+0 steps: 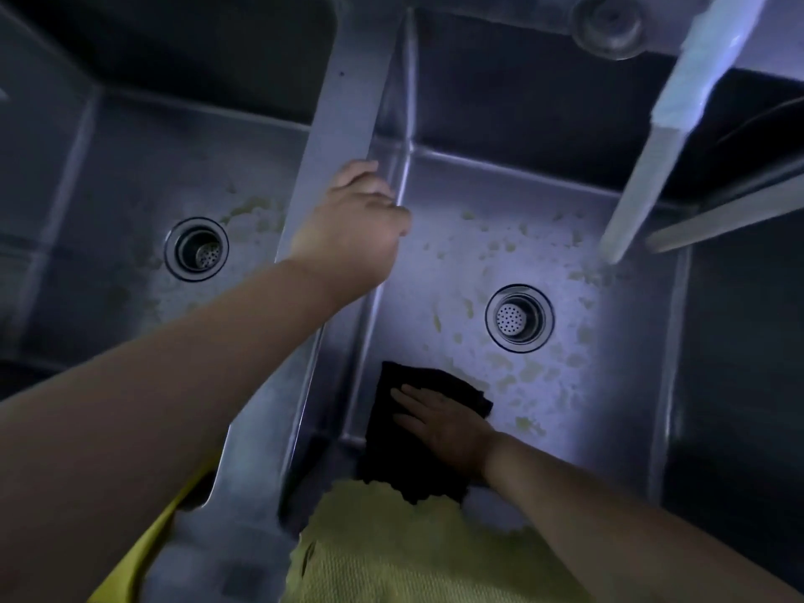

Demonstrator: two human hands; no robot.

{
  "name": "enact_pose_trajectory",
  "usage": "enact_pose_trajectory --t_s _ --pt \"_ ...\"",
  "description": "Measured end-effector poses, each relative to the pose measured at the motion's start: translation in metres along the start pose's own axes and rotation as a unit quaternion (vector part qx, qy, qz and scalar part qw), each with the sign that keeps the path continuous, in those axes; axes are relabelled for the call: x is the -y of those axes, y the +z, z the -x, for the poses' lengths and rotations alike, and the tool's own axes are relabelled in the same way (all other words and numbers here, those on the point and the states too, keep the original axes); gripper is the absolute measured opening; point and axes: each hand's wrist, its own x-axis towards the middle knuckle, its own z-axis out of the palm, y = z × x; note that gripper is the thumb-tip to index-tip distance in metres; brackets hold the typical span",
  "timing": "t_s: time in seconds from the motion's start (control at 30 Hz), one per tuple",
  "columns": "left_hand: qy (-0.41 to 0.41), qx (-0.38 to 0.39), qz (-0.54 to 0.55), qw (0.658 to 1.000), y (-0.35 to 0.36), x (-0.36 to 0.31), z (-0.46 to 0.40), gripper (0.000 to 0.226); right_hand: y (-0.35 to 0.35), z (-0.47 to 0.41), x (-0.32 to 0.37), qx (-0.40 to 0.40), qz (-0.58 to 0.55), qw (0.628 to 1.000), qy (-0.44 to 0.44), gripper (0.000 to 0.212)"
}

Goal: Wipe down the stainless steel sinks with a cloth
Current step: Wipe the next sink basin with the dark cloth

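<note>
The job looks like it has only just begun. The left sink [130,176] and the right sink [565,237] are both big steel tubs, side by side, with a steel divider [343,106] between them. Both floors have yellowish spots [513,367] on them, most of all in the right sink around its drain [519,318] and on the far side. The left sink has some spots too, near its own drain [196,249], and no cloth is in it. So I think almost all the wiping is left to do, in both sinks. A pale faucet spout [678,124] hangs over the far right part of the right sink. A yellow-green towel [413,554] lies at the near edge, close to the person. The black cloth [413,428] lies flat on the floor of the right sink, in the near left corner. The right hand [443,424] presses down on it with flat, straight fingers. The left hand [352,224] reaches to the divider and rests on its rim, with fingers curled over the edge to hold on.
</note>
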Motion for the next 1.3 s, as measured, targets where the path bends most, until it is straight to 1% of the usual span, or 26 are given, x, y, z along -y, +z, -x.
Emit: enact_pose_trajectory --t_s 0.07,0.13,0.2,0.33,0.4,0.47,0.63,0.77,0.87,0.93,0.97,1.03,1.13,1.3 --pt "-0.013 -0.031 0.017 0.999 0.004 0.002 -0.001 0.020 0.009 -0.013 -0.001 -0.050 0.049 0.997 -0.023 0.045" --pt "-0.009 -0.046 0.023 0.999 0.008 0.005 -0.003 0.021 0.016 -0.030 -0.002 -0.083 0.066 0.994 -0.041 0.052" --pt "-0.003 -0.041 0.025 0.999 0.012 0.007 -0.005 0.022 0.020 -0.046 -0.003 -0.094 0.081 0.991 -0.052 0.060" --pt "0.002 -0.047 0.028 0.998 0.015 0.007 -0.006 0.025 0.022 -0.067 -0.015 -0.113 0.128 0.985 -0.035 0.060" --pt "0.002 -0.039 0.022 0.999 0.016 0.008 -0.007 0.026 0.014 -0.076 -0.033 -0.131 0.133 0.982 -0.005 0.065" --pt "0.001 -0.025 0.015 1.000 0.016 0.009 -0.008 0.024 -0.003 -0.089 -0.057 -0.143 0.124 0.981 0.045 0.072" --pt "-0.001 -0.022 0.025 0.999 0.013 0.008 -0.009 0.018 -0.056 -0.126 -0.117 -0.152 0.124 0.967 0.162 0.071" --pt "-0.005 -0.043 0.033 0.999 0.011 0.009 -0.009 0.024 -0.085 -0.151 -0.161 -0.174 0.128 0.954 0.209 0.071" --pt "-0.014 -0.060 0.041 0.997 0.013 0.009 -0.009 0.029 -0.109 -0.166 -0.187 -0.207 0.111 0.942 0.240 0.072" --pt "-0.021 -0.062 0.036 0.997 0.014 0.009 -0.009 0.035 -0.121 -0.173 -0.202 -0.228 0.095 0.934 0.257 0.073" --pt "-0.021 -0.055 0.029 0.998 0.015 0.009 -0.009 0.033 -0.125 -0.176 -0.209 -0.229 0.093 0.932 0.265 0.073" --pt "-0.017 -0.043 0.015 0.999 0.016 0.009 -0.009 0.029 -0.128 -0.178 -0.216 -0.226 0.096 0.930 0.272 0.072" --pt "-0.014 -0.045 0.006 0.999 0.016 0.009 -0.009 0.030 -0.127 -0.178 -0.215 -0.232 0.095 0.929 0.273 0.069" --pt "-0.016 -0.053 -0.006 0.998 0.017 0.008 -0.009 0.032 -0.107 -0.157 -0.189 -0.229 0.065 0.924 0.300 0.067"
